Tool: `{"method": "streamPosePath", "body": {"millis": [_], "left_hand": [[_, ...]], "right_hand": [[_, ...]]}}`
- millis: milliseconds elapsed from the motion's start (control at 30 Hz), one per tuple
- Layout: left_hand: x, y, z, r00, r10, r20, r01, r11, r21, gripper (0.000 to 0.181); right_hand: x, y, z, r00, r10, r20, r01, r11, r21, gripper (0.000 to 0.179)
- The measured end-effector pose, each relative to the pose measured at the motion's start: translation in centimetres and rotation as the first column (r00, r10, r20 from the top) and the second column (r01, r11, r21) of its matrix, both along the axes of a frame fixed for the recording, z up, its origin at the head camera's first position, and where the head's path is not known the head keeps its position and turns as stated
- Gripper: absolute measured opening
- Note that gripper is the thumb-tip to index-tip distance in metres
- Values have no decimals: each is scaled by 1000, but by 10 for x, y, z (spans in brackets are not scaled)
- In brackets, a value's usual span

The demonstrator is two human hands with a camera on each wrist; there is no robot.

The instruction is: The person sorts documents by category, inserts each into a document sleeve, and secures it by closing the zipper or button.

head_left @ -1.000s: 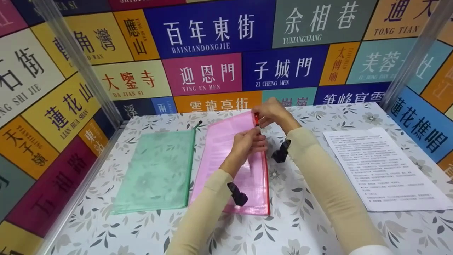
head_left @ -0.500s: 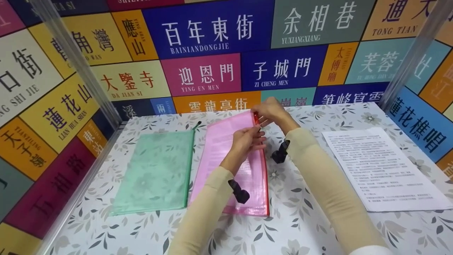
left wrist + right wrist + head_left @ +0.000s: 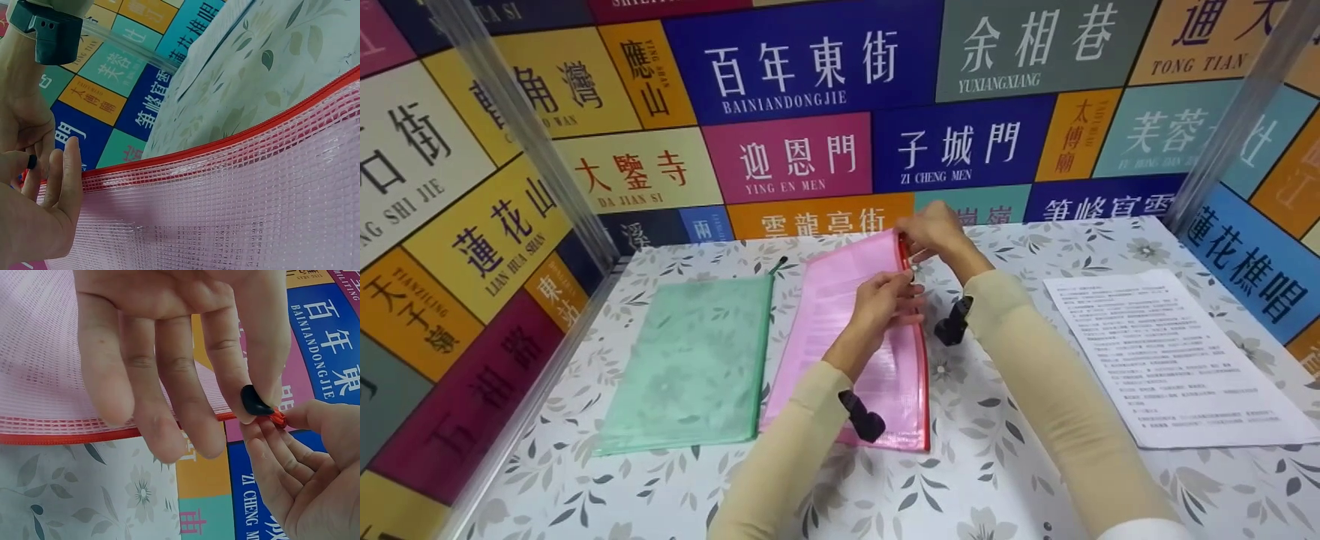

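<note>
A pink mesh zipper pouch (image 3: pixel 840 315) with a red zipper edge (image 3: pixel 225 145) lies in front of me, printed sheets showing through it. Its far right corner is lifted off the table. My right hand (image 3: pixel 936 229) is at that corner, and in the right wrist view its thumb and forefinger pinch a black zipper pull (image 3: pixel 256 402). Just nearer, my left hand (image 3: pixel 877 304) pinches the red end (image 3: pixel 278 417) beside the pull, other fingers spread. Left of the pouch lies a green mesh zipper pouch (image 3: pixel 690 360).
A stack of printed paper (image 3: pixel 1177 360) lies on the right side of the flower-patterned table (image 3: pixel 990 465). Panels with street names (image 3: pixel 802 60) stand behind and on both sides, with clear corner posts (image 3: pixel 1222 127).
The pink pouch's far corner and near edge have risen slightly. My hands have shifted only a little at the zipper corner and keep their grip there.
</note>
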State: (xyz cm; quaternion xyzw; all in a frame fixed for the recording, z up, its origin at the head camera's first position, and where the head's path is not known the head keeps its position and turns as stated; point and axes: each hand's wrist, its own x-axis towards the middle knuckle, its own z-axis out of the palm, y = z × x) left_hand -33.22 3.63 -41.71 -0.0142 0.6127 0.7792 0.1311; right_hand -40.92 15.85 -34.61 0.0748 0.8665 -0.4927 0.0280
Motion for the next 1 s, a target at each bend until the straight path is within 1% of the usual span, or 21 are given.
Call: {"method": "streamPosePath", "body": {"millis": [100,167,233,333,400,467,533,667,800,1000], "left_hand": [[2,-2,-1,1000,8,4,-8,1000,4,22],[4,-3,-2,1000,-4,8,4,1000,-17,19],[8,-4,-1,999,-29,19,30,999,-43,17],[16,-4,1,996,-84,30,86,992,-97,20],[20,-4,2,993,-112,37,116,987,-113,21],[23,-5,2,992,-123,37,126,985,-116,20],[25,-8,1,991,-127,37,130,985,-116,17],[30,-15,-3,988,-151,38,155,978,-137,17],[39,-20,-5,983,-179,33,182,971,-154,17],[50,-29,-11,972,-234,27,235,957,-169,15]], "right_hand": [[0,-2,0,1000,8,-1,-8,1000,0,27],[0,-2,0,1000,9,-2,-9,1000,-9,27],[-1,-3,0,1000,13,-7,-13,1000,-22,27],[-2,-2,1,1000,15,-23,-16,999,-45,26],[-2,-1,2,999,22,-29,-24,998,-59,26],[-2,0,3,999,28,-27,-30,997,-71,27],[-2,0,4,999,34,-21,-35,996,-82,27],[-3,1,4,999,44,-17,-45,995,-84,28],[-3,4,6,998,57,-15,-58,994,-90,28],[-2,8,8,998,69,-2,-69,992,-105,29]]}}
